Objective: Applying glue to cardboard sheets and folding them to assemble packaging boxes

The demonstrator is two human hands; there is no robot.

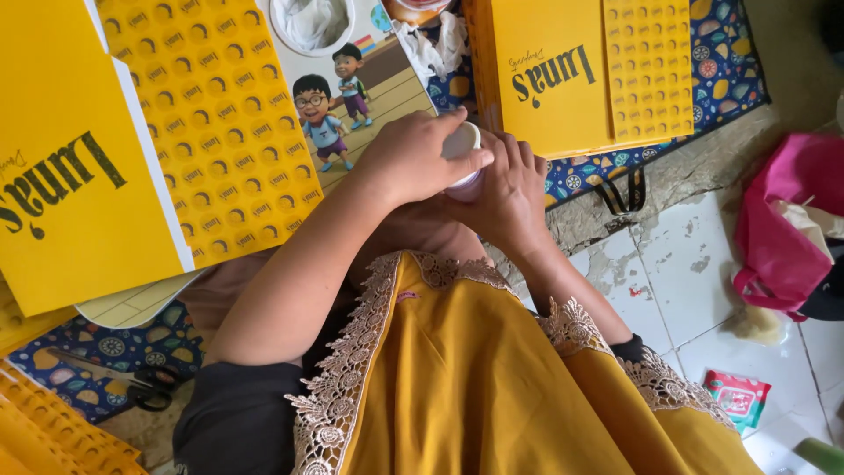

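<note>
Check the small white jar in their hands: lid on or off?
On: the left hand grips a white lid atop the jar, cupped by the right hand.

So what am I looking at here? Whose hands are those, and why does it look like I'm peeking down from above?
The picture comes from a small camera worn on a person's head, so you look down just as they do. There is no machine here, only two bare hands. The left hand lies on top of a small white jar, and the right hand cups it from the side. Most of the jar is hidden, so I cannot tell what is in it. Below you see the person's yellow garment with lace trim. Around the hands lie yellow cardboard sheets, some with rows of round marks. Nearby are a cartoon picture of two children, a white bowl, scissors on a patterned blue mat, and a pink bag on the tiled floor.
</note>
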